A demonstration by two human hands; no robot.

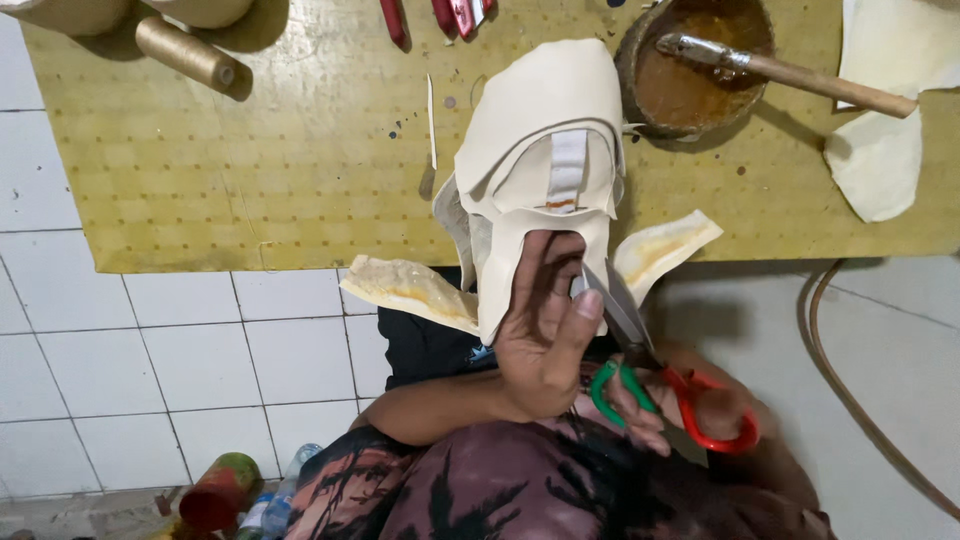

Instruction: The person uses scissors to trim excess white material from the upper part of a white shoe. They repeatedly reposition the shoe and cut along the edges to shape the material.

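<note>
Scissors [660, 385], red and green handles: your right hand [690, 400] fingers grip them; left hand [545, 330] fingers hold cream leather piece [545, 170] above yellow bench [250, 150]; glue bowl [695, 65] beside.

The cream leather piece [545, 130] is looking smooth and matt, with a ribbed white cloth strip [566, 168] sewn on it. The left hand [540, 340] is holding this soft piece. The scissors [660, 385] in the right hand [650, 410] are showing dull grey metal blades and glossy plastic handles, one green, one red. At 1 o'clock, the bowl [640, 95] is looking rough and crusted, holding shiny brown glue; the brush [790, 72] lying across it is showing a plain wooden handle. The bench [250, 150] is wearing a matt yellow dotted cover. The floor [150, 340] is showing smooth white tiles.
</note>
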